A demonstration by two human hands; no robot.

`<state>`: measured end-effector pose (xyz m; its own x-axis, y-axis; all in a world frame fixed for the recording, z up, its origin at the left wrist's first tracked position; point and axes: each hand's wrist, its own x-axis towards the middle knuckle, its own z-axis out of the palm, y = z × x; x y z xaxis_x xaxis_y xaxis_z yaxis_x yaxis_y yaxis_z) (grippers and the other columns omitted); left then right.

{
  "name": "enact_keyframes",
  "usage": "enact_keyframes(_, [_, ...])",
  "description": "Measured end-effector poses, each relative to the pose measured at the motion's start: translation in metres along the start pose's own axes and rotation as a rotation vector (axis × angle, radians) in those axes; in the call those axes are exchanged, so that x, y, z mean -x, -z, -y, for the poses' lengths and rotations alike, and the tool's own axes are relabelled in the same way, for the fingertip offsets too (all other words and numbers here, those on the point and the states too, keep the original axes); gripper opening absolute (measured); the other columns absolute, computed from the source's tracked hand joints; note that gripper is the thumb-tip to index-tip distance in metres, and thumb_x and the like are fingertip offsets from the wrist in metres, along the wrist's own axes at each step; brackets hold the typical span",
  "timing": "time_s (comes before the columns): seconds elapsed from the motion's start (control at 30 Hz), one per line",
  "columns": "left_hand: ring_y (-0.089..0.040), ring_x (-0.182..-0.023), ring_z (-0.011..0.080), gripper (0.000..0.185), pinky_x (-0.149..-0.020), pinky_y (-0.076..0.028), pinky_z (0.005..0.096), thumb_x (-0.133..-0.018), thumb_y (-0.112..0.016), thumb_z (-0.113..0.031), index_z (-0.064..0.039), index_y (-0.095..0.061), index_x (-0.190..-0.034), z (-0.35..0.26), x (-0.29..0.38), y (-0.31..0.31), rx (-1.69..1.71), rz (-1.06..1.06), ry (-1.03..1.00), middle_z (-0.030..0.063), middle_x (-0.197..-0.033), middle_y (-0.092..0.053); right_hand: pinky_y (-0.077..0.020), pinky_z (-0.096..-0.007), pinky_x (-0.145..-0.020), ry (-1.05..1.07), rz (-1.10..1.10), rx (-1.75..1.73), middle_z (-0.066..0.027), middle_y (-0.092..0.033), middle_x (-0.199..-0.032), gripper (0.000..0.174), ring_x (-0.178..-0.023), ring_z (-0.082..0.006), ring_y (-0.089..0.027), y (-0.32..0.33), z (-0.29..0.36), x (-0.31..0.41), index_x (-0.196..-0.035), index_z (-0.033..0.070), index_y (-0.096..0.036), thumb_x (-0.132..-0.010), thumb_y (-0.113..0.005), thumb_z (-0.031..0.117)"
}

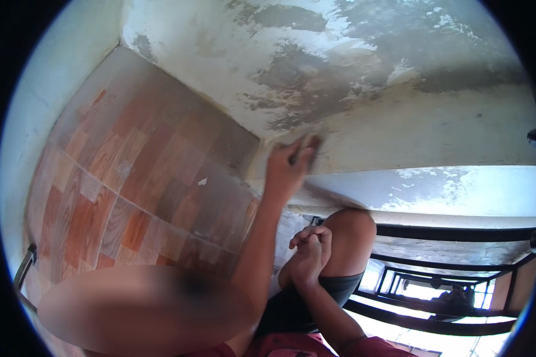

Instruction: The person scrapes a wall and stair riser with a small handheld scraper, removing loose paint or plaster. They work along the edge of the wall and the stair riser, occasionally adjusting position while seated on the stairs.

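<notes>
My left hand (291, 167) is raised in front of the lower part of a peeling wall (312, 80). Its fingers are bent and motion-blurred. A dark patch shows at the fingertips, and whether it is a held thing or shadow I cannot tell. Lower down, my right hand (311, 256) is in front of my bent bare knee (350, 236), its fingers curled in and the thumb against them. No object shows in the right hand. Below the knee are black shorts (290, 312), and a red shirt (290, 343) is at the bottom edge.
Wood-patterned flooring (129, 196) fills the left, with a pale flake (203, 181) on it. A pale ledge (455, 185) runs rightward from near my left hand. Black metal framework (455, 233) is at the right. A blurred oval hides the lower left.
</notes>
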<state>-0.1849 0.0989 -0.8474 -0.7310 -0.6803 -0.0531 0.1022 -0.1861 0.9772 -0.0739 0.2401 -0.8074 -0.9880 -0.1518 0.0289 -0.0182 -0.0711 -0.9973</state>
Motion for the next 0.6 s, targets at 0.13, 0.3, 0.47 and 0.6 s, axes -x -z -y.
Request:
enact_keyframes(0.13, [-0.064, -0.094, 0.0257, 0.040, -0.084, -0.047, 0.0349, -0.088, -0.070, -0.027, 0.001, -0.068, -0.116, 0.009, 0.002, 0.001, 0.147, 0.075, -0.101, 0.0209, -0.099, -0.066, -0.0472, -0.0335, -0.068, -0.005, 0.007, -0.021, -0.0103, -0.053, -0.089, 0.014, -0.075, -0.0190, -0.053, 0.000, 0.000, 0.000, -0.106, 0.004, -0.044, -0.095, -0.049, 0.009])
enact_keyframes(0.3, [-0.063, -0.087, 0.0317, 0.039, -0.078, -0.048, 0.0378, -0.088, -0.068, -0.028, 0.000, -0.068, -0.116, 0.014, 0.001, 0.005, -0.091, -0.039, 0.074, 0.0211, -0.091, -0.061, -0.0475, -0.0331, -0.067, -0.001, 0.007, -0.031, -0.0102, -0.053, -0.089, 0.015, -0.075, -0.0191, -0.054, 0.001, 0.000, 0.000, -0.106, 0.005, -0.044, -0.095, -0.051, 0.011])
enact_keyframes(0.47, [-0.062, -0.085, 0.0368, 0.038, -0.079, -0.049, 0.0428, -0.089, -0.066, -0.030, -0.006, -0.068, -0.118, 0.031, 0.004, 0.003, 0.056, 0.001, -0.107, 0.0232, -0.089, -0.060, -0.0482, -0.0330, -0.067, 0.003, 0.021, -0.014, -0.0102, -0.053, -0.089, 0.016, -0.075, -0.0193, -0.054, 0.002, 0.000, 0.002, -0.107, 0.004, -0.044, -0.095, -0.051, 0.012])
enact_keyframes(0.6, [-0.062, -0.087, 0.0389, 0.038, -0.081, -0.049, 0.0442, -0.089, -0.065, -0.031, -0.007, -0.069, -0.118, 0.069, 0.001, 0.009, -0.216, -0.090, 0.176, 0.0241, -0.092, -0.061, -0.0482, -0.0331, -0.067, -0.020, 0.036, -0.042, -0.0103, -0.053, -0.089, 0.015, -0.075, -0.0194, -0.054, 0.004, 0.002, -0.001, -0.107, 0.004, -0.044, -0.095, -0.050, 0.011])
